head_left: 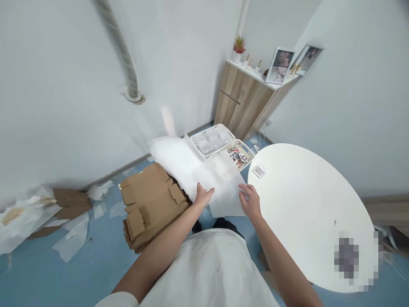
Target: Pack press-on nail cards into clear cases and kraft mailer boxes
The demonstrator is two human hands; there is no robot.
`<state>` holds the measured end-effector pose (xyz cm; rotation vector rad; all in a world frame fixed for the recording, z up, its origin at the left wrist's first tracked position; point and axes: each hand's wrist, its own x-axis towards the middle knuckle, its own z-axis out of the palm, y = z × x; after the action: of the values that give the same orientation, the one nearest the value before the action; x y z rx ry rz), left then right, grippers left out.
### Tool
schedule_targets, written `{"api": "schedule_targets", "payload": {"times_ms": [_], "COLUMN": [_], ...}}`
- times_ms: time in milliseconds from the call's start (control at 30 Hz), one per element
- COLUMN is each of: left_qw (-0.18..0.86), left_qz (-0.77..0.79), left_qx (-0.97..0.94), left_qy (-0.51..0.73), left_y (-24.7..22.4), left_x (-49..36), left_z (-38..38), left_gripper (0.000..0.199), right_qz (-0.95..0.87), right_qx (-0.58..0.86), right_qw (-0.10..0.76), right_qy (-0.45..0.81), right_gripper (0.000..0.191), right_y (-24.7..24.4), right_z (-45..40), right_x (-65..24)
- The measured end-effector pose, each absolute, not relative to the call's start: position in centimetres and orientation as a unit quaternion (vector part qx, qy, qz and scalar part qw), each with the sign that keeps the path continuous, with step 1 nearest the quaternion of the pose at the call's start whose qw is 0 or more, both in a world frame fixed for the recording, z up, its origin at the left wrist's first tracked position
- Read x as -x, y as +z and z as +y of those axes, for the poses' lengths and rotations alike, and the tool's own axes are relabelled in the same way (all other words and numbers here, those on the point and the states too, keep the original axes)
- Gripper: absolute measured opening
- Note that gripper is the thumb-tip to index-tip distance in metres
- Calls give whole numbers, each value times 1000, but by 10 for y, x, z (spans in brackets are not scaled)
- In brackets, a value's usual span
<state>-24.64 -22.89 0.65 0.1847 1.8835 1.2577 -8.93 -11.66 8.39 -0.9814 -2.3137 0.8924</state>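
Observation:
Thin white packing sheets (228, 204), which look like foam, lie in a stack in front of me. One larger white sheet (179, 155) spreads from the stack toward the wall. My left hand (203, 196) is over the left part of the stack, thumb held away from the fingers. At the right edge of the sheets is my right hand (250, 201), its thumb and forefinger apart near a corner. Whether either hand presses on the sheets is hard to tell. Flattened brown cardboard boxes (150, 196) are piled to the left of the sheets.
Beyond the sheets are a white bin of clear packets (213, 140) and a white basket (251, 153) with colourful packets. A round white table (306, 204) stands right, bearing a small clear case (259, 171). A wooden cabinet (244, 94) fills the corner. Scraps (75, 236) litter the floor left.

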Motion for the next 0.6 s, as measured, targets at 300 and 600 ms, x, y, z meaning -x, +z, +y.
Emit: {"api": "schedule_targets", "payload": {"times_ms": [300, 600], "left_qw": [485, 493], "left_qz": [687, 665], "left_qx": [-226, -381], "left_qy": [492, 411], "left_y": [15, 18], "left_x": [184, 89], "left_z": [-168, -92], "left_gripper": [65, 59], "right_qz": [-708, -635], "right_qx": [549, 636], "right_qw": [327, 305], "right_qy": [302, 314], "right_gripper": [38, 44], "right_y": [74, 41], "right_z": [-112, -100], "right_x": [-20, -146]}}
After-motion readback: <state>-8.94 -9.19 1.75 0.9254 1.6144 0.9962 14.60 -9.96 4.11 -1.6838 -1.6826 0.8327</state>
